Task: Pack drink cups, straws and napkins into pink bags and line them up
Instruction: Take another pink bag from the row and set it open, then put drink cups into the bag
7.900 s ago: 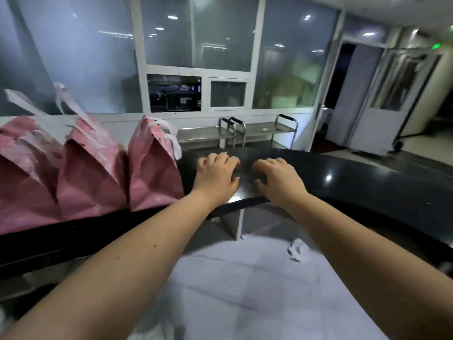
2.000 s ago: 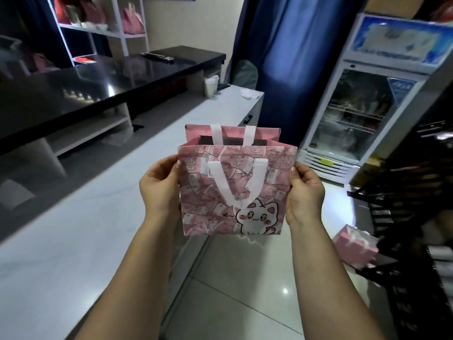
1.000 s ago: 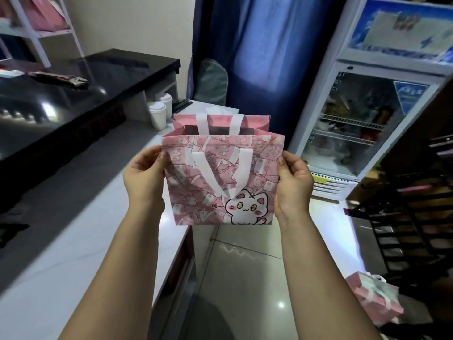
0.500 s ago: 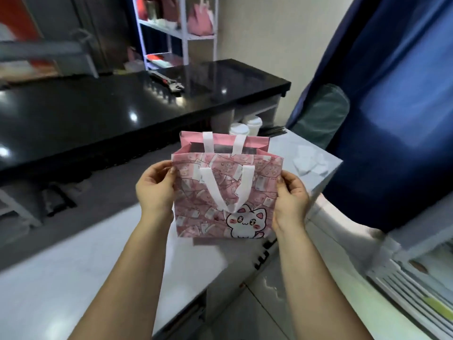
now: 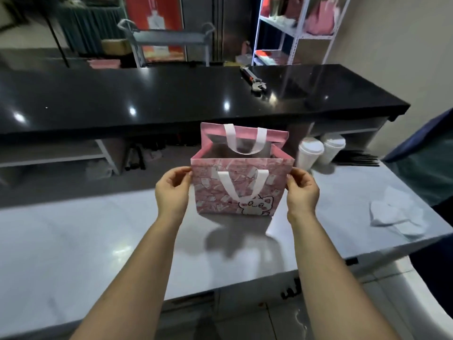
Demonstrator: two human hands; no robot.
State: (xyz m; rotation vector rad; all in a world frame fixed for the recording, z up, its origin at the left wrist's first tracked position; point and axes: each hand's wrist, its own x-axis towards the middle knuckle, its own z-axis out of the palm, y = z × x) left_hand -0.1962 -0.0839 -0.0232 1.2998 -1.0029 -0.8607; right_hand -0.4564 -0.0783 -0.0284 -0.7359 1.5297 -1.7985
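Pink bag (image 5: 241,190) upright, mouth up, between both hands.

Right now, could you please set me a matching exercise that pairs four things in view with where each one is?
Things:
1. pink bag
2. lidded cups
3. napkins
4. metal tool

Places:
A. on the black counter
B. near the right edge of the white counter
C. pinched between the left hand and the right hand
D. just right of the bag, at the back of the white counter

Pairs: 1-C, 2-D, 3-B, 4-A
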